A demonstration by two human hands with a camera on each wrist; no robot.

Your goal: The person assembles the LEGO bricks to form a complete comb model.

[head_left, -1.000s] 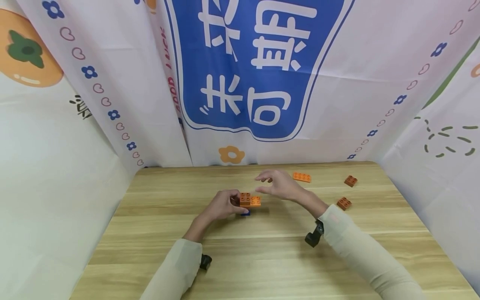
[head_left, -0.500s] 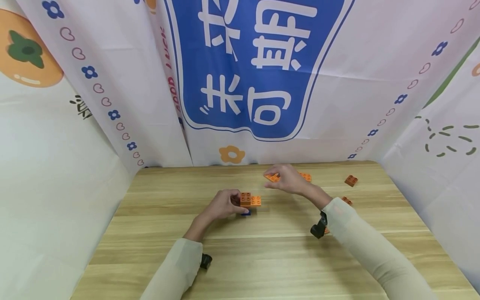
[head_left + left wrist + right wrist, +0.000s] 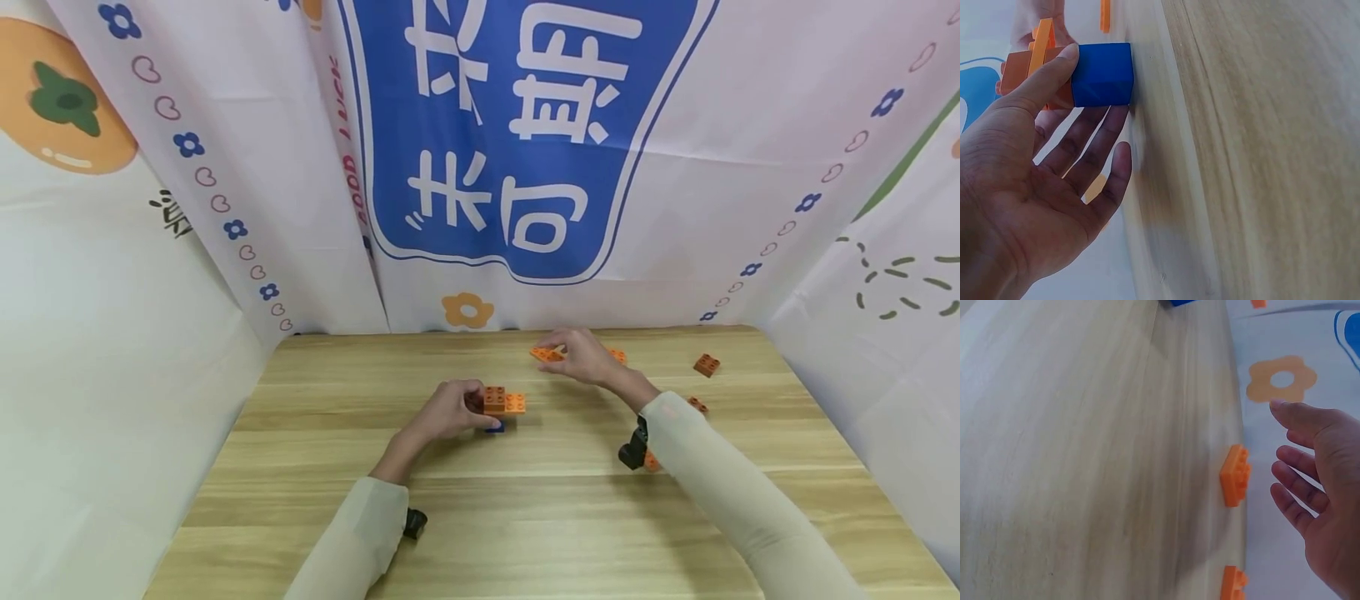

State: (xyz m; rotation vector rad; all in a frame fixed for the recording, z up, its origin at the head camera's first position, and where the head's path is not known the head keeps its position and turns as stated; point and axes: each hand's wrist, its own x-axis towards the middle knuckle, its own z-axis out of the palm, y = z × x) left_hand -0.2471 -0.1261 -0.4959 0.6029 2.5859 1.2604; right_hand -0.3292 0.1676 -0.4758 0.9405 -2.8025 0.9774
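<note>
1. On my feed the block stack (image 3: 494, 398) is upright in the middle of the bench (image 3: 525, 533), toward the far side: blue brick (image 3: 1104, 75) lowest, brown above, with an orange plate (image 3: 1040, 49) jutting right.
2. My left hand (image 3: 447, 410) grips it from the left, thumb near the brown-blue seam.
3. I judge it light, stiff, smooth plastic, hard to break but able to pop apart at the joints; I'd hold the lower bricks by opposite sides.
4. My right hand (image 3: 590, 360) holds nothing, fingers loosely bent, beside the loose orange brick (image 3: 1235, 476); I'd pinch that by its side walls.
5. Farther right lie another orange brick (image 3: 618, 357) and two brown bricks (image 3: 707, 365).
</note>
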